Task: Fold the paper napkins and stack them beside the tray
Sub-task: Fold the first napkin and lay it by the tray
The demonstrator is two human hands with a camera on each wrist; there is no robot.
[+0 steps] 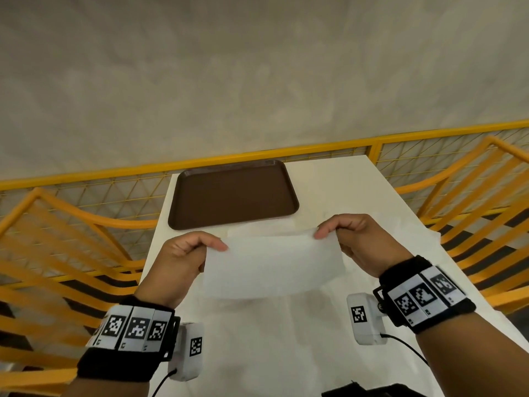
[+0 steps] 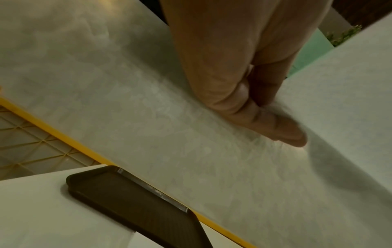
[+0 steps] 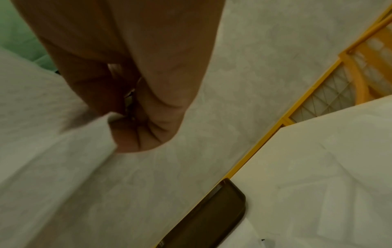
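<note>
A white paper napkin (image 1: 272, 265) hangs in the air above the table, stretched between both hands. My left hand (image 1: 191, 253) pinches its upper left corner; in the left wrist view the fingers (image 2: 275, 127) press against the napkin (image 2: 343, 107). My right hand (image 1: 346, 233) pinches the upper right corner, also seen in the right wrist view, where the fingers (image 3: 135, 134) curl over the napkin (image 3: 48, 127). An empty brown tray (image 1: 232, 193) lies at the far left of the white table (image 1: 357, 190). More white napkin paper (image 1: 289, 224) lies flat under the held one.
Yellow slatted chairs (image 1: 57, 253) (image 1: 481, 202) stand on both sides of the table. A yellow mesh railing (image 1: 286, 156) runs behind the far edge. A dark object (image 1: 372, 392) sits at the near edge. The tray also shows in the wrist views (image 2: 131, 206) (image 3: 212, 218).
</note>
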